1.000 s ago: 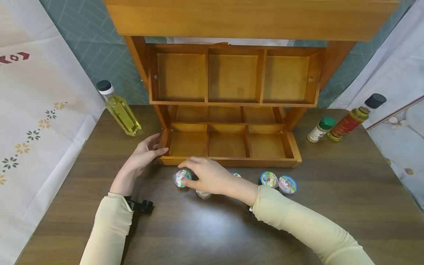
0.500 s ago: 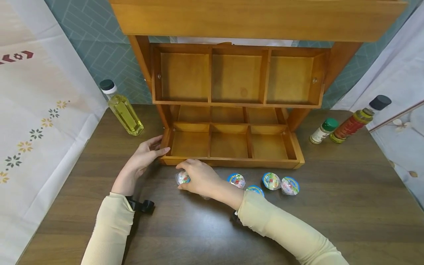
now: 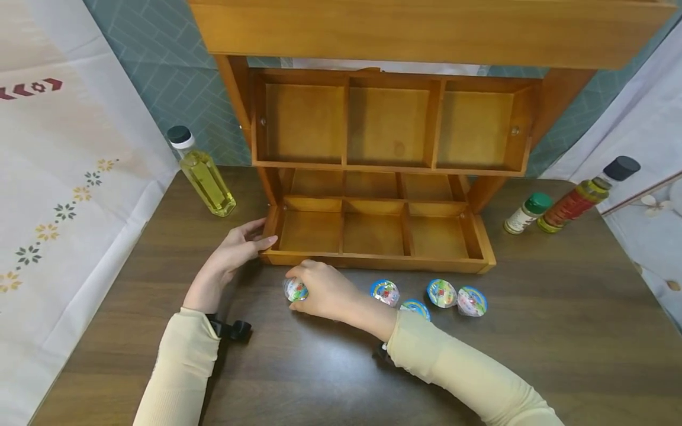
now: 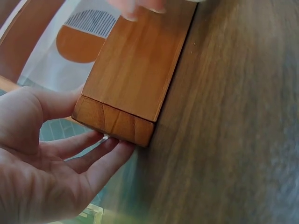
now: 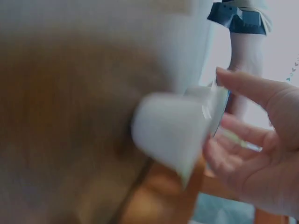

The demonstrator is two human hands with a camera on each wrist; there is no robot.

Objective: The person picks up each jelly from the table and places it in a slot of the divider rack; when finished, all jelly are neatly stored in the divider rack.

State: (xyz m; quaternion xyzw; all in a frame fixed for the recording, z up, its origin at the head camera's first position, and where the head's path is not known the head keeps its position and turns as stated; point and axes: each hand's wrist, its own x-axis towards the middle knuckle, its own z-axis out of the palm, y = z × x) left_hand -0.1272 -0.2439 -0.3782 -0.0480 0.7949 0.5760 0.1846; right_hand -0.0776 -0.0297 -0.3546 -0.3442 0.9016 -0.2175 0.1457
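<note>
My left hand [image 3: 226,263] holds the left end of the lower wooden tray [image 3: 373,261]; in the left wrist view its thumb and fingers grip the corner [image 4: 114,119] from opposite sides. At the leftmost small lidded cup [image 3: 295,289], on the table before the tray, my right hand [image 3: 327,291] has thumb and fingers around the rim. The right wrist view shows that cup's lid edge [image 5: 219,109] between the fingertips, and a nearer, blurred white cup [image 5: 170,128]. That nearer cup is hidden under the hand in the head view.
More lidded cups stand to the right: one [image 3: 385,292], one partly behind the sleeve [image 3: 416,308], and two side by side [image 3: 441,293]. An oil bottle [image 3: 208,182] is at left; a green-capped jar [image 3: 527,213] and red-labelled bottle [image 3: 574,204] at right. An upper tray [image 3: 389,121] overhangs.
My right hand has moved slightly left and its fingers have closed around the leftmost cup. Cups under the forearm came into view. The left hand keeps its hold; the head view has shifted a little.
</note>
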